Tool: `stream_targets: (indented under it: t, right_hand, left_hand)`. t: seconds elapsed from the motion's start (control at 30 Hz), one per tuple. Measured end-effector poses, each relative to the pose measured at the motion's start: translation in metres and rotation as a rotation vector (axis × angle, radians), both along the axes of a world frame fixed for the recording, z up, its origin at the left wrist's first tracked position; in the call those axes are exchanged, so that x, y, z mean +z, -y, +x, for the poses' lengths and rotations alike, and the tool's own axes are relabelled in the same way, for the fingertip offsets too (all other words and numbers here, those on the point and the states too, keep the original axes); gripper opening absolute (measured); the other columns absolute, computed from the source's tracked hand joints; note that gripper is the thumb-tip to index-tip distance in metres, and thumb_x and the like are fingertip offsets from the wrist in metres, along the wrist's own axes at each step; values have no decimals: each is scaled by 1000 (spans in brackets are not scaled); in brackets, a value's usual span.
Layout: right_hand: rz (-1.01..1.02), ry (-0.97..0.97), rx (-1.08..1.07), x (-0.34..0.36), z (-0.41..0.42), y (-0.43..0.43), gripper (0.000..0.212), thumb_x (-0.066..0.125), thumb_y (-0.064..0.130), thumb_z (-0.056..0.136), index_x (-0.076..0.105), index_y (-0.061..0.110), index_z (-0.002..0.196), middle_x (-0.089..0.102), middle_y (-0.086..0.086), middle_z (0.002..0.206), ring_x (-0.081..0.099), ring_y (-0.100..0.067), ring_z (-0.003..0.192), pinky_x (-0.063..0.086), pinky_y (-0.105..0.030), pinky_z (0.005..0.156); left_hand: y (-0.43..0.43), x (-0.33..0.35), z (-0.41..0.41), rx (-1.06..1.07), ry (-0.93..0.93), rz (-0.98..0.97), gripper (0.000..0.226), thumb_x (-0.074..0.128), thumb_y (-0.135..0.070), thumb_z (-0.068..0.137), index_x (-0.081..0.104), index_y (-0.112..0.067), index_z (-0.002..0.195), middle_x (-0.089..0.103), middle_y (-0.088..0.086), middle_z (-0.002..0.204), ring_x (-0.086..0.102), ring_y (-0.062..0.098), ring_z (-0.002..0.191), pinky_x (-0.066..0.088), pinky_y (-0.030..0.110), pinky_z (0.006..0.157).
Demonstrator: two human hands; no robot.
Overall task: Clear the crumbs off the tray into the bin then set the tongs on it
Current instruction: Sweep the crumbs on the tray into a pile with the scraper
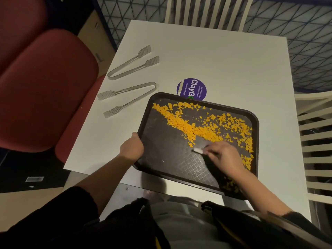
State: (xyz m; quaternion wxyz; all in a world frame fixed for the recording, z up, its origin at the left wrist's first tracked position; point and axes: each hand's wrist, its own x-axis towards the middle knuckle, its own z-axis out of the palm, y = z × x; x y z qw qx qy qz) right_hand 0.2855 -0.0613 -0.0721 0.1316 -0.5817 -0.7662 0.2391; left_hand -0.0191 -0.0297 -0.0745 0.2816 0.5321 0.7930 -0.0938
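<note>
A dark brown tray [162,139] lies at an angle on the near part of the white table [224,60], its near corner past the table edge. Orange crumbs [188,128] are spread in a band across its middle and along its right side. My left hand [132,148] grips the tray's left rim. My right hand [224,157] is over the tray's near right part and pinches a small white-tipped tool [197,150], which points at the crumbs. Two clear plastic tongs [131,64] [129,97] lie on the table to the left of the tray. No bin is plainly visible.
A round purple sticker [193,88] is on the table, partly under the tray's far rim. Red padded chairs [45,87] stand at the left. White slatted chairs stand at the right [316,141] and at the far side [206,11].
</note>
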Motion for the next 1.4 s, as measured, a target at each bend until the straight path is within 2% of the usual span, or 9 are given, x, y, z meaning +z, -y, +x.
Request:
stream_targets:
  t: [0.1,0.2,0.5,0.63,0.87,0.97,1.1,1.23,1.4]
  right_hand:
    - [-55,-46,203,-7,-25,34,6,73,20,78,74,23,82,72,7,81,64,-16,76,53,-30,70]
    - [-89,-61,280,-21,-44,37,4,70,23,78,73,25,80,71,5,79,64,-19,75,54,-34,67]
    - [32,45,48,-16,-31,-45,8,71,15,79,75,18,85,73,-1,84,63,-23,83,53,-36,74]
    - [-15,33,-25,-7,-19,-29,8,68,22,82,73,20,89,72,3,88,61,-18,85,53,-36,78]
    - [-297,-67,212,-9,-54,39,10,66,20,82,74,25,81,72,7,86,62,-15,86,51,-32,79]
    - [-277,-32,161,-12,-51,33,10,66,19,83,74,25,83,72,6,87,61,-16,87,51,-33,79]
    - [-161,-5,-53,-7,-34,20,10,67,21,83,75,24,88,72,7,92,61,-15,86,49,-29,79]
    - [-276,-60,105,-8,-57,43,8,65,26,83,73,27,86,71,10,91,61,-13,87,51,-33,80]
    - [-197,-25,112,-19,-61,47,9,66,19,82,73,24,80,71,5,86,61,-18,83,50,-31,76]
  left_hand:
    - [0,-2,-1,7,-4,-3,29,38,-16,100,37,-7,128,59,18,119,61,34,106,41,34,76]
    - [-1,-4,-1,8,-10,-5,29,39,-16,100,37,-7,127,60,18,117,61,34,105,39,33,74]
    - [0,-3,-3,3,11,-6,30,38,-16,101,37,-7,129,59,18,119,61,34,106,46,37,84]
    - [-1,-4,-3,5,9,-8,29,38,-17,100,37,-8,128,60,17,118,61,34,106,47,38,85]
    - [0,-2,-1,3,-11,-6,28,39,-17,101,38,-7,127,59,17,119,61,33,107,47,37,84]
    - [-1,-2,-2,-4,7,-3,27,37,-16,100,38,-7,126,59,18,119,61,34,106,47,38,85]
    - [0,-3,-4,-5,18,0,27,37,-15,100,39,-6,126,60,18,120,60,35,106,47,40,86]
    - [0,-3,-3,1,19,-2,29,39,-16,100,38,-7,128,59,18,121,61,35,107,48,39,87]
    - [1,-3,-3,12,25,-1,30,39,-17,100,39,-8,128,58,16,122,61,34,107,49,39,88]
